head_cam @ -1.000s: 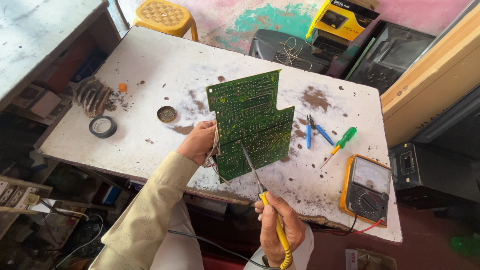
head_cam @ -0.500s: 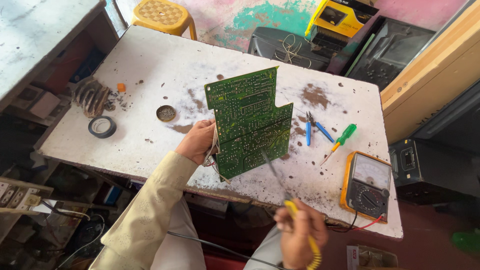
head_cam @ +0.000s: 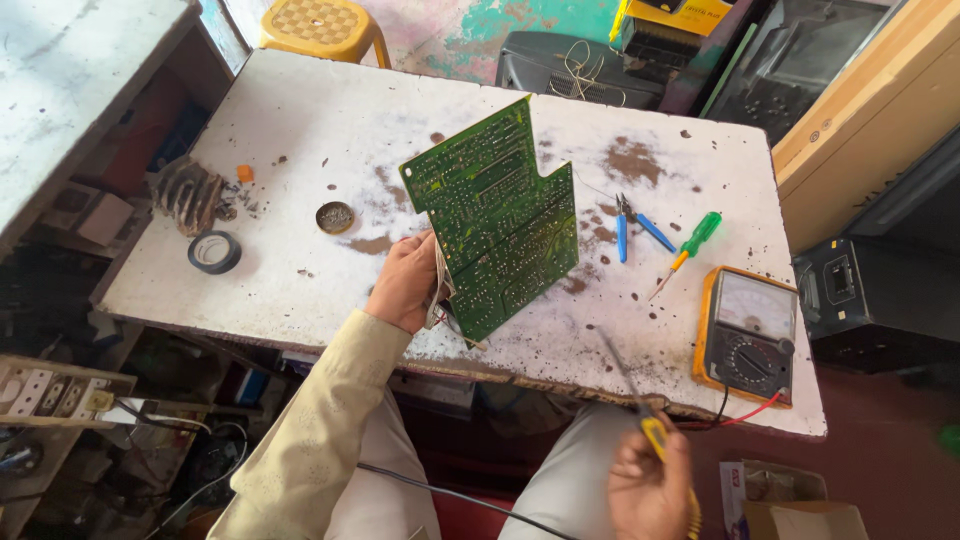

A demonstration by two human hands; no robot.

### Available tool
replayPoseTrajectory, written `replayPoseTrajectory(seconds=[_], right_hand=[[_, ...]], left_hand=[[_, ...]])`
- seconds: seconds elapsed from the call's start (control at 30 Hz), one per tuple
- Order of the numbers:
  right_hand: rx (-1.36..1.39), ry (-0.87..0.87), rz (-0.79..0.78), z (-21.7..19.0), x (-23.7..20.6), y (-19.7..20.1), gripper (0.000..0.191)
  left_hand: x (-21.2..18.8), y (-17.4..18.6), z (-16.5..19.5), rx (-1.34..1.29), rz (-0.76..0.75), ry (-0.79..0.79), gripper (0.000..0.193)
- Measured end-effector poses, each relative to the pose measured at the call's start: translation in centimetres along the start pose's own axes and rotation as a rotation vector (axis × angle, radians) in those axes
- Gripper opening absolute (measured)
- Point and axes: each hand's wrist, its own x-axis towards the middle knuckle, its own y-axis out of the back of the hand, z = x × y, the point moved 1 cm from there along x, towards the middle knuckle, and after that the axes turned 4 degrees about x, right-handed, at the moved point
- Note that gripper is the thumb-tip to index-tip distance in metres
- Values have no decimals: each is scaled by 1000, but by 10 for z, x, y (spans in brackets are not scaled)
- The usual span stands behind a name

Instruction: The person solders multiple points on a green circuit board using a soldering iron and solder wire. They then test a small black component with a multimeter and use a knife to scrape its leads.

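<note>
The right hand (head_cam: 648,490) has pulled back toward the person since a second ago. Its iron (head_cam: 640,405) used to point at the board (head_cam: 500,215). Now the tip is off the board and hangs over the near edge of the table (head_cam: 300,130). The board has stayed up in the same spot.

The table is big, white and full of brown spots. It fills most of the view.

The board is green and flat, with a notch cut in its far right side. It stands tilted above the middle of the table. The left hand (head_cam: 405,282) holds it by its near left edge. The fingers are curled tight around that edge, with some pale wires bunched in the grip.

The meter (head_cam: 747,335) is yellow and black. It lies on the near right corner of the table, with a red wire and a black wire by its near side.

The right hand is low and a bit blurred. It is closed in a fist around the yellow handle of the iron.

The pliers (head_cam: 628,222) with blue handles and the screwdriver (head_cam: 690,245) with a green handle lie just right of the board. A roll of black tape (head_cam: 214,252) and a small round tin (head_cam: 335,217) lie on the left side.
</note>
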Motion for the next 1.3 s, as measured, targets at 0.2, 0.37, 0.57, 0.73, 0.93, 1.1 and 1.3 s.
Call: replayPoseTrajectory(seconds=[0.2,0.37,0.57,0.73,0.93,1.1,1.3], right_hand=[[120,-139,-104,57,-4,-111,33],[219,-276,-1,76,-9,-155,32],[238,-308,24,87,-10,-162,32],[329,-360,21,90,-9,-160,31],[356,-369,45,92,-12,-163,29],[504,-432,10,96,-14,-162,29],[608,-473,56,106,-21,-162,29]], left_hand=[[-5,-3,-4,-55,61,-5,26],[-8,-1,-9,-77,90,-20,27],[-12,1,-10,-120,37,-55,27],[-14,-1,-7,-106,43,-30,25],[-15,-2,-5,-115,31,-38,27],[-15,-1,-5,-113,26,-28,26],[-15,0,-7,-101,18,-29,27]])
